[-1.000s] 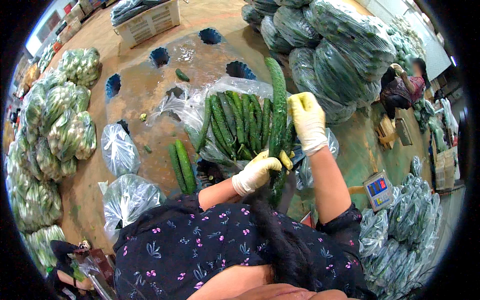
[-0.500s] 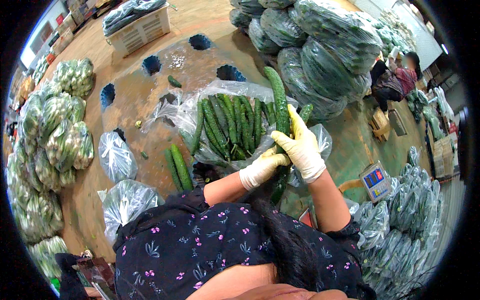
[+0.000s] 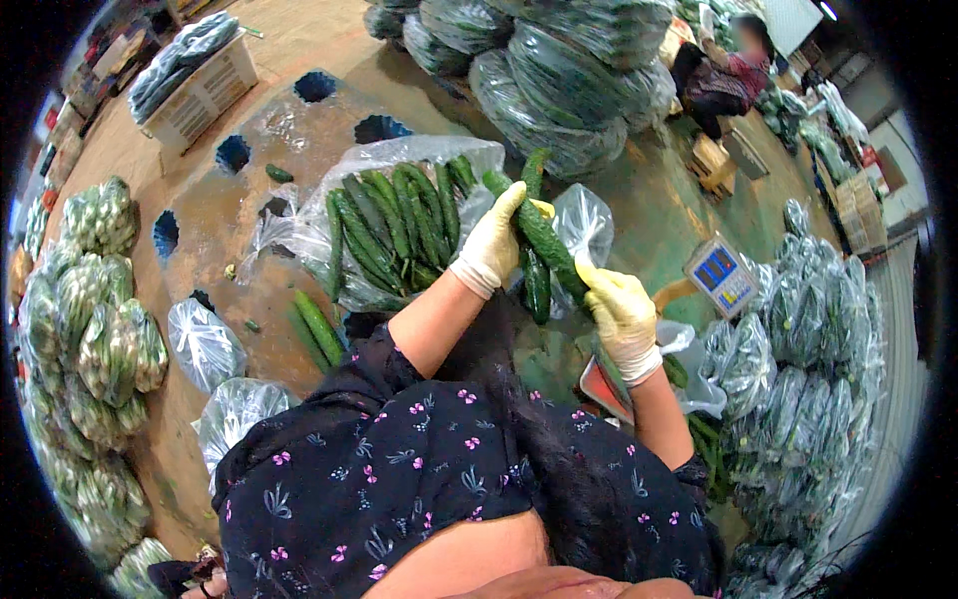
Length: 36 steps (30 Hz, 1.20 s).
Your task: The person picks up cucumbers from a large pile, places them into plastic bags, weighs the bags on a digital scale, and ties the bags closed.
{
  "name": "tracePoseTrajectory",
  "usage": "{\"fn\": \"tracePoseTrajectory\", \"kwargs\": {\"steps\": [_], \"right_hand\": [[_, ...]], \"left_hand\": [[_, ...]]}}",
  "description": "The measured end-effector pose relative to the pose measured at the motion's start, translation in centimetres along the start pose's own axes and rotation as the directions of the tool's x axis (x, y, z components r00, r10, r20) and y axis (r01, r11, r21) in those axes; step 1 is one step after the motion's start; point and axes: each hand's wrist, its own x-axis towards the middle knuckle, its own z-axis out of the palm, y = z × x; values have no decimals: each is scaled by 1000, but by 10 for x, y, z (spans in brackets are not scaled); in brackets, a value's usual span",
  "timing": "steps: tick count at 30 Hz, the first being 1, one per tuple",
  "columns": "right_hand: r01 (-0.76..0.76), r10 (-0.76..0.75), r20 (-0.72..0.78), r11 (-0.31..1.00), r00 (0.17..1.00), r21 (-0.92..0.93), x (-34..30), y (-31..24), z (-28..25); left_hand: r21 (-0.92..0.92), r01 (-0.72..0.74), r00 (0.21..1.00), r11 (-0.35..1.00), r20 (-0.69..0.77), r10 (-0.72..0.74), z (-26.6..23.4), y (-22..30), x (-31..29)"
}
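A long green cucumber [image 3: 549, 243] slants between my two hands, both in pale yellow gloves. My left hand [image 3: 495, 240] is closed round its upper end, with the thumb on top. Lower and to the right, my right hand [image 3: 621, 314] is closed on its other end. Behind it, another cucumber [image 3: 536, 292] shows partly, and a cucumber tip [image 3: 535, 172] rises above my left hand. Left of my hands, an open clear plastic bag [image 3: 439, 150] holds several cucumbers [image 3: 404, 215] side by side. Two more cucumbers [image 3: 317, 327] lie near my left sleeve.
Knotted clear bags [image 3: 207, 339] lie at left, beyond them bags of white-stemmed greens [image 3: 110, 339]. Large bagged bundles [image 3: 559, 95] are piled at the back. A digital scale [image 3: 722, 276] and filled bags [image 3: 808, 299] stand at right. A seated person [image 3: 723, 80] is far right.
My left hand has gone from low on the cucumber to its upper end, my right hand down to its lower end. The cucumber slants more. The whole view has shifted.
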Motion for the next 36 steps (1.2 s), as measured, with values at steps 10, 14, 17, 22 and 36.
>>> {"fn": "tracePoseTrajectory", "kwargs": {"steps": [10,14,17,22,36], "right_hand": [[-491,572,235,347,786,799,-39,40,-42],[-519,370,436,162,821,840,-9,24,-14],[-617,345,567,48,748,785,-13,38,6],[-859,479,714,238,511,454,-63,43,-23],[-516,533,153,643,832,565,-78,56,-27]], "left_hand": [[53,198,979,979,29,-200,-1,-52,24],[25,202,979,979,33,-202,-4,-69,32],[92,239,970,967,26,-243,15,-67,22],[159,63,993,985,89,-78,4,-65,29],[169,146,978,975,126,-168,8,-77,37]]}}
